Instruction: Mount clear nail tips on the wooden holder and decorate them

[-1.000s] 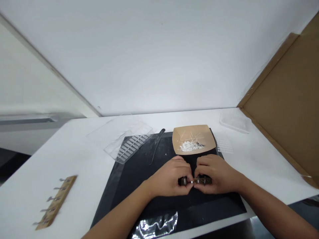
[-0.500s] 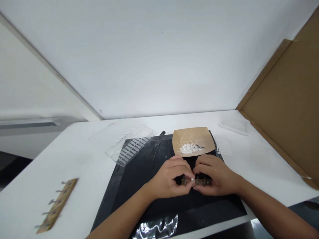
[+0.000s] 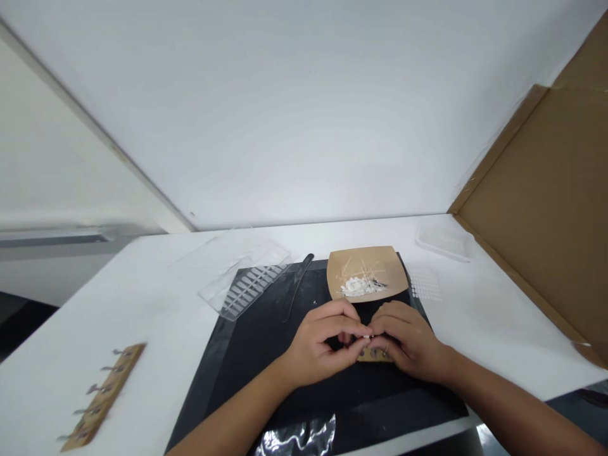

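My left hand [image 3: 325,342] is closed, its thumb and finger pinched on a small white piece [image 3: 366,336]. Fingertips of my right hand [image 3: 411,339] meet it there; that hand is closed around a short wooden strip [image 3: 375,355] with small metal bits along it. Much of the strip is hidden by my fingers. Both hands are over the black mat [image 3: 351,399]. Just beyond them stands a brown paper tray [image 3: 339,261] holding small white pieces [image 3: 358,286] and thin sticks.
On the left lies a wooden strip [image 3: 107,398] with several upright metal clips. A clear plastic case [image 3: 251,288] with slots and a dark slim tool [image 3: 298,288] lie left of the tray. Right of it are a dotted sheet [image 3: 426,284], a clear lid [image 3: 444,240] and cardboard [image 3: 546,209].
The strip has turned in my hands, so its lighter wooden face now shows below my fingers. My fingertips have drawn closer together. The view has shifted slightly.
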